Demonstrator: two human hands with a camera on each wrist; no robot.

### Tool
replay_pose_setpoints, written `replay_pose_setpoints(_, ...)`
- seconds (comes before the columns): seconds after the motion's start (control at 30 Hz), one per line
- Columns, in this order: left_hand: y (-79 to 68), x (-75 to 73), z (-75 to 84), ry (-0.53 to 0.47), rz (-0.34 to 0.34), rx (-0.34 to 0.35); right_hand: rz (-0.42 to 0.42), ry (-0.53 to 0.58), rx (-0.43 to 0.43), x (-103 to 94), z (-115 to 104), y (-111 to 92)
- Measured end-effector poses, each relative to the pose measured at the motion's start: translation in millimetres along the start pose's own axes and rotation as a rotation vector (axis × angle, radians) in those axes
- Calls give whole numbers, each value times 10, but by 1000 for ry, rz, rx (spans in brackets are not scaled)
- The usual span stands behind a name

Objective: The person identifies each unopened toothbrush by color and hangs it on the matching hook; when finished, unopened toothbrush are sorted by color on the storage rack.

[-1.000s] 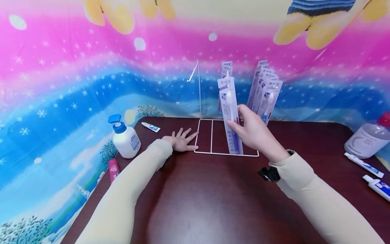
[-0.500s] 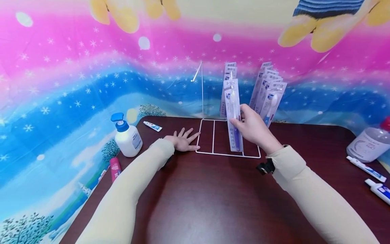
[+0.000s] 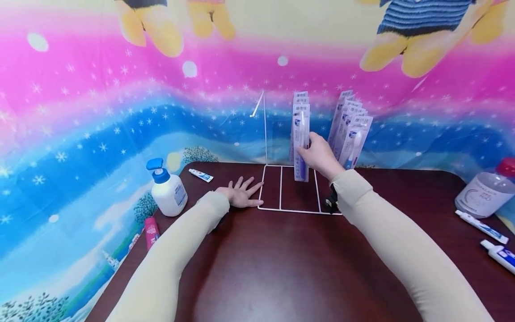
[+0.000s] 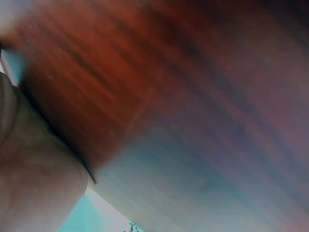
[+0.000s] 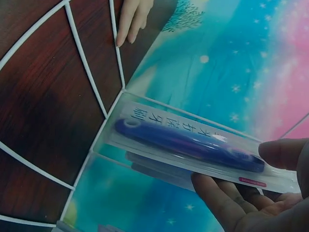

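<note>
A packaged toothbrush (image 3: 301, 165) with a purple handle hangs upright in my right hand (image 3: 320, 154), pinched at its edge between thumb and fingers. Right behind it are more packaged toothbrushes (image 3: 300, 95) in a row on the white wire rack (image 3: 297, 210). The right wrist view shows the purple handle (image 5: 183, 145) through clear plastic, thumb on one side and fingers on the other. Flat on the table beside the rack's left edge lies my left hand (image 3: 240, 194), fingers spread and fingertips touching the wire. In the left wrist view there is mostly blurred table.
Another row of packaged toothbrushes (image 3: 354, 134) hangs to the right. A white pump bottle (image 3: 170, 194), a small toothpaste tube (image 3: 200, 175) and a pink tube (image 3: 151, 232) are at left. At right are a clear red-capped bottle (image 3: 484, 192) and two toothpaste tubes (image 3: 483, 226).
My right hand has carried the packaged toothbrush back and slightly left, up to the row behind it. The left hand has stayed by the rack.
</note>
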State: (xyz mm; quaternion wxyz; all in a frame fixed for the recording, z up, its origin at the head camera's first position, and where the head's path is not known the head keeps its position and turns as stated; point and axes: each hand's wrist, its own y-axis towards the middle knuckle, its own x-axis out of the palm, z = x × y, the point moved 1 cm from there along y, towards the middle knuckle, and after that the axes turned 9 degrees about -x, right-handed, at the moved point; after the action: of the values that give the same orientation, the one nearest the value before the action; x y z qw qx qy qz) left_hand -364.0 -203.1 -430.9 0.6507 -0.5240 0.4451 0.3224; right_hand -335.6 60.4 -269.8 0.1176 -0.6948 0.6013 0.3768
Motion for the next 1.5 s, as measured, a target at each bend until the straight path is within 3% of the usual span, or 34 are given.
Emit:
replay_pose_setpoints(0.37, -60, -38, 30, 14, 37, 27, 39, 25, 21, 82, 69, 180)
replay_pose_setpoints(0.77, -8, -56, 28, 10, 28, 15, -1, 85, 40, 77, 97, 204)
replay_pose_setpoints(0.9, 112, -6, -30, 2, 10, 0, -15, 108, 49, 72, 117, 197)
replay_pose_setpoints(1.0, 180, 17, -64, -4, -1, -7, -15, 102, 65, 54, 130, 182)
replay_pose_setpoints(1.1, 123, -25, -43, -11, -1, -1, -5, 45, 51, 26, 120, 150)
replay_pose_setpoints(1.27, 58, -90, -55, 8, 14, 5, 40, -73, -41, 7, -15, -47)
replay_pose_setpoints(1.5, 69, -112, -166, 23, 35, 10, -8, -173, -223, 8, -181, -699)
